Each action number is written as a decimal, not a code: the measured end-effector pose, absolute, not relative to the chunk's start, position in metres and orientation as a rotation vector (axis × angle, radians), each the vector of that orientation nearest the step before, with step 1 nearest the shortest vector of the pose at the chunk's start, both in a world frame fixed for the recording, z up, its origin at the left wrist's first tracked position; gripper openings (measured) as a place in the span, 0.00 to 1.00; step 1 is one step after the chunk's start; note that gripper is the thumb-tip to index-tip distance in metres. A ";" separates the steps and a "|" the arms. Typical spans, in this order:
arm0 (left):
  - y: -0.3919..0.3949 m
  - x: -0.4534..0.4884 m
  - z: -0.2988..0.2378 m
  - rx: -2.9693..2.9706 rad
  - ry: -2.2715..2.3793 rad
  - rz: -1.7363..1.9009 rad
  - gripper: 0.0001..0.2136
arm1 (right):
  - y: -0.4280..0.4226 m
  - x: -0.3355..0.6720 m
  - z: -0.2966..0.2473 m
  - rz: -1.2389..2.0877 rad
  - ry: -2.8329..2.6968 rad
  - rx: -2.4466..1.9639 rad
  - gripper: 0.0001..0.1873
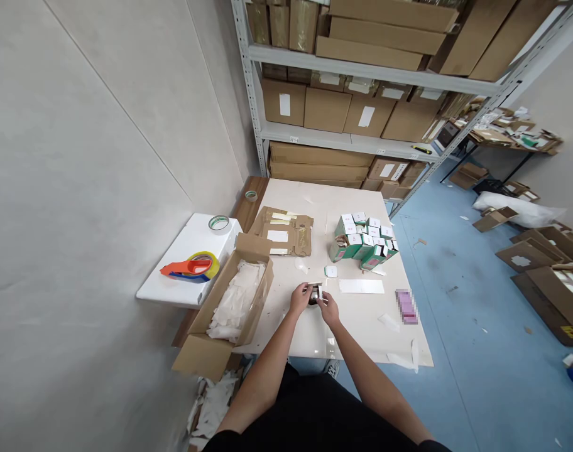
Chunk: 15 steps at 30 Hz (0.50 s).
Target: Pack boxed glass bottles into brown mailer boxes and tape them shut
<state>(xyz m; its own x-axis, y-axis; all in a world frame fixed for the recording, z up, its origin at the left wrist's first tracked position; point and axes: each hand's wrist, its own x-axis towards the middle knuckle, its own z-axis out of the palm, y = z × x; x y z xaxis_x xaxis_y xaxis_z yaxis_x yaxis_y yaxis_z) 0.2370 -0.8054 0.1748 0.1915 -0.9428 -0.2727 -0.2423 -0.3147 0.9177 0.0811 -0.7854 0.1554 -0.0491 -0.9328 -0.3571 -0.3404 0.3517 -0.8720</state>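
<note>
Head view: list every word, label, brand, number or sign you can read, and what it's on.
No text is legible.
Shelf-edge tags: marked, too small.
Shelf carton labels: too small.
Flattened carton's label: unreadable.
Green-and-white boxes: print on white ends, too small.
Pink item: pixelated.
Dark item between left hand and right hand: nothing legible.

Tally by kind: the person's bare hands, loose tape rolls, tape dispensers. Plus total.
Bare hands (left hand, right hand): 2
Loose tape rolls (one on the white surface, one on the brown wood): 2
Tape dispensers (orange dispenser): 1
Total: 5
</note>
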 end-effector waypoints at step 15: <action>-0.824 0.247 0.181 1.445 -1.746 -1.197 0.31 | -0.795 0.058 0.145 -0.752 1.619 -0.953 0.35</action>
